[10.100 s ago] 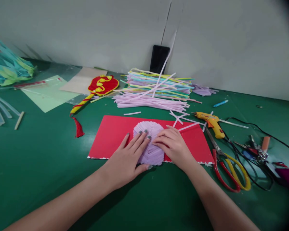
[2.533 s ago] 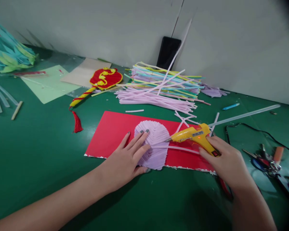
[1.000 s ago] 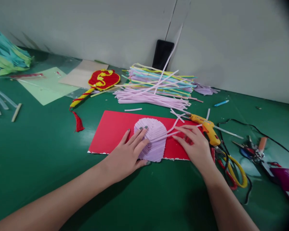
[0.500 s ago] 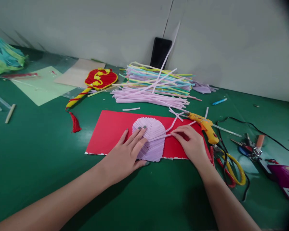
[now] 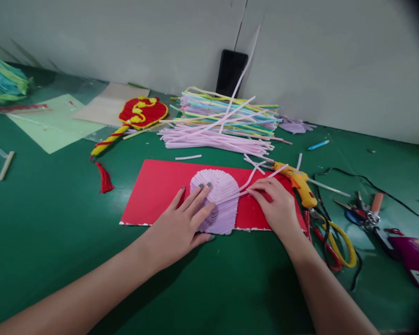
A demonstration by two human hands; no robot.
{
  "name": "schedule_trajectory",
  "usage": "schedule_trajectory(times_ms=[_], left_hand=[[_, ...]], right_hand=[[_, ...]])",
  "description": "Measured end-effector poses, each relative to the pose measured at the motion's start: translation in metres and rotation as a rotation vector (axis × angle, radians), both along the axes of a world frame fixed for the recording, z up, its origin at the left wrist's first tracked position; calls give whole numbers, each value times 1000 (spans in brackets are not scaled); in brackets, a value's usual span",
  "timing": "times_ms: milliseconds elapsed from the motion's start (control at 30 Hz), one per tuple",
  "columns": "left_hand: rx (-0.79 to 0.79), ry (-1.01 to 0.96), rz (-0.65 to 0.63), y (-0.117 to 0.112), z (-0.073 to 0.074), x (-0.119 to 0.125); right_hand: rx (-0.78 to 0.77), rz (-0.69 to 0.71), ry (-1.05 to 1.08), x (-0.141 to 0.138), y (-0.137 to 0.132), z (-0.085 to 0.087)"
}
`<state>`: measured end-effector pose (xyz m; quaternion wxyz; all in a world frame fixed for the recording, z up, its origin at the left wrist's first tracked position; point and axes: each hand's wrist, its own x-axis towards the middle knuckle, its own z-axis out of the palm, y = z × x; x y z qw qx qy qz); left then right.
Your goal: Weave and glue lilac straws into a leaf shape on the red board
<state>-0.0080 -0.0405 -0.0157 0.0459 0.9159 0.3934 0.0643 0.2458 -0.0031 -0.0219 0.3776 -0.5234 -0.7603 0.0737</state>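
Observation:
A lilac leaf-shaped piece (image 5: 223, 195) made of glued strips lies on a red card (image 5: 157, 188). My left hand (image 5: 181, 223) rests flat on the piece's left half, fingers spread. My right hand (image 5: 277, 204) pinches a thin lilac strip (image 5: 235, 196) and lays it slanting across the right half of the piece. A yellow glue gun (image 5: 298, 182) lies on the table just right of that hand.
A heap of pastel strips (image 5: 223, 125) lies behind the card, with a black phone (image 5: 231, 79) leaning on the wall. A red and yellow fan ornament (image 5: 139, 114) is at the left. Scissors (image 5: 331, 237), cables and a purple tool (image 5: 410, 251) lie at the right.
The right hand put the glue gun down at the right, picked up a lilac strip and brought it onto the piece. The left hand has stayed pressed on the piece.

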Motion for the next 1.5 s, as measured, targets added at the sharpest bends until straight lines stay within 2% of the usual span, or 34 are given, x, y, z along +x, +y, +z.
schedule_trajectory(times_ms=[567, 1133, 1500], left_hand=[[3, -7, 8, 0, 0, 0], [-24, -5, 1, 0, 3, 1], [-19, 12, 0, 0, 2, 1]], right_hand=[[73, -45, -71, -5, 0, -3], [51, -74, -119, -10, 0, -9], [98, -95, -101, -13, -5, -6]])
